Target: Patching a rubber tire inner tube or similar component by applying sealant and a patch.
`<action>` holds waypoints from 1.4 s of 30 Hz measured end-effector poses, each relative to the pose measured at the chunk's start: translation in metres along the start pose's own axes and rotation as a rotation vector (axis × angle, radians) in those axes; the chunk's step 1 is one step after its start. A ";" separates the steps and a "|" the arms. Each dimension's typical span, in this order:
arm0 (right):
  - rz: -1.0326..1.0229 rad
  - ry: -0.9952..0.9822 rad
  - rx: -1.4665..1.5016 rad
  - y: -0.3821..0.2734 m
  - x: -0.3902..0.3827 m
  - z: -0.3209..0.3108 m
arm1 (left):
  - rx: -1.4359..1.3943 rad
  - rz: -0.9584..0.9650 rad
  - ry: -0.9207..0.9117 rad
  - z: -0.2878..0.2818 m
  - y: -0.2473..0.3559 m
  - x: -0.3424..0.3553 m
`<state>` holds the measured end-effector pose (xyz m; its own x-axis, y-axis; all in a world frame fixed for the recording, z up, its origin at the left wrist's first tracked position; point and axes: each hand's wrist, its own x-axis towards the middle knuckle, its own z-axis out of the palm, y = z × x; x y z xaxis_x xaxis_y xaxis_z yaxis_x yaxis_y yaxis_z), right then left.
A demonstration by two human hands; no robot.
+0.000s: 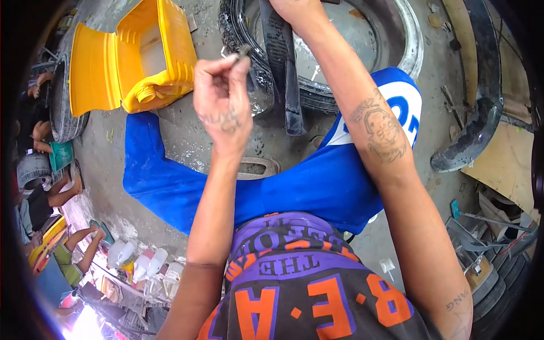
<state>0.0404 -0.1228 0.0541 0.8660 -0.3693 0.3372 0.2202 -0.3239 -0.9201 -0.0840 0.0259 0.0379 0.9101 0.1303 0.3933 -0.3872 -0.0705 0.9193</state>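
My left hand (224,105) is raised in front of the tire, thumb and fingers pinched at a small dark greyish bit (244,51) too blurred to name. My right hand (297,12) reaches to the top edge, beside the upper end of a long black rubber strip (287,73); its fingers are cut off by the frame. That strip hangs over the near side of a black tire (235,25). Inside the tire's ring is greyish water, with a pale wet rim (412,34) at its right.
A cut-open yellow jerrycan (175,54) stands at the left. Between my blue-clad legs lies a brownish oval frame (263,165). A black rubber length (481,127) and a wooden board (507,164) are on the right. White jugs (148,265) and other people (65,195) appear at far left.
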 end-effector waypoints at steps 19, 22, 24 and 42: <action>0.357 -0.043 0.153 -0.021 -0.086 -0.085 | -0.124 -0.467 -0.088 -0.048 -0.026 0.013; 0.513 -0.022 0.373 -0.028 -0.134 -0.077 | -0.236 -0.703 -0.136 -0.056 -0.026 0.006; 0.497 -0.017 0.329 -0.023 -0.141 -0.072 | -0.285 -0.816 -0.189 -0.052 -0.023 0.000; 0.159 -0.010 -0.109 -0.026 -0.149 -0.080 | -0.028 -0.631 -0.371 -0.038 0.025 -0.003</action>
<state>-0.1307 -0.1291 0.0441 0.8905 -0.4148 0.1872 0.0309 -0.3552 -0.9343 -0.1019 0.0611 0.0602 0.9494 -0.2061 -0.2370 0.2280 -0.0667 0.9714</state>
